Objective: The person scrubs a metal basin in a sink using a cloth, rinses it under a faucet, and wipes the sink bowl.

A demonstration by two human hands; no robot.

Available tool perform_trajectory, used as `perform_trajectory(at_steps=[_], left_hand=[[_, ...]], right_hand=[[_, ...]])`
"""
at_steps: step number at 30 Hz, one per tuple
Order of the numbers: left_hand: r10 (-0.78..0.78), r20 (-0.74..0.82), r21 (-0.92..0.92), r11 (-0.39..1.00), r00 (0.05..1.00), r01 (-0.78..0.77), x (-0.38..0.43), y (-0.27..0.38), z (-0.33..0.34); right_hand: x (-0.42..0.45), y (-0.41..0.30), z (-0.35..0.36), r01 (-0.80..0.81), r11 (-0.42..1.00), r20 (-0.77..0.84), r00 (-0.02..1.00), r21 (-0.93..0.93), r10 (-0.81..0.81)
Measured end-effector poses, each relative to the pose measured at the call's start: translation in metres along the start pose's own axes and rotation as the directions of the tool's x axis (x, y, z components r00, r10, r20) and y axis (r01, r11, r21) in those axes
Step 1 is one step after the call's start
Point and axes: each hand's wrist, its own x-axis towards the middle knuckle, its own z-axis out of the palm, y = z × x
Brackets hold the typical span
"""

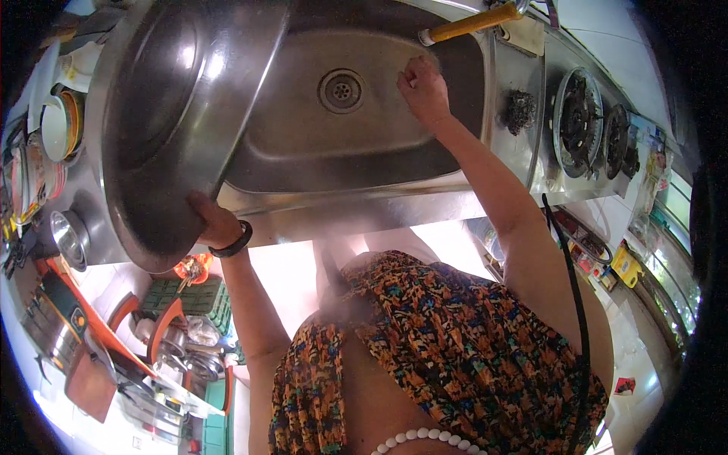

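Note:
My left hand, with a dark band at the wrist, grips the near rim of a large metal pan or basin. This vessel is tilted over the left part of the stainless steel sink, and light glints off its surface. My right hand is above the right part of the sink, its fingers curled, with no object seen in them. A yellow tube on the faucet reaches over the sink just beyond that hand. The round drain lies between the vessel and my right hand.
Right of the sink are a steel wool scourer, a pale cloth or sponge and a gas stove burner. Stacked bowls and a small metal bowl stand at the left. A green crate is on the floor.

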Motion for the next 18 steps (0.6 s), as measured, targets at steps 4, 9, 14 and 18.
perform_trajectory(at_steps=[4, 9, 14, 18], left_hand=[[-0.105, -0.085, -0.320, 0.945, 0.991, 0.072, 0.008, 0.040, 0.018], [0.028, -0.055, -0.148, 0.988, 0.998, -0.036, 0.006, 0.037, 0.011], [0.103, -0.117, -0.156, 0.980, 0.988, -0.121, 0.009, 0.065, 0.010], [0.089, -0.170, -0.105, 0.988, 0.981, -0.108, 0.005, 0.076, 0.002]], right_hand=[[0.001, 0.059, 0.043, -0.041, 0.980, 0.233, 0.969, -0.194, 0.086], [-0.018, 0.085, 0.066, 0.329, 0.940, -0.145, 0.930, -0.087, -0.339], [-0.026, 0.082, 0.012, -0.159, 0.934, 0.121, 0.984, 0.318, 0.127], [-0.029, 0.029, -0.073, 0.027, 0.621, -0.217, 0.948, 0.783, 0.232]])
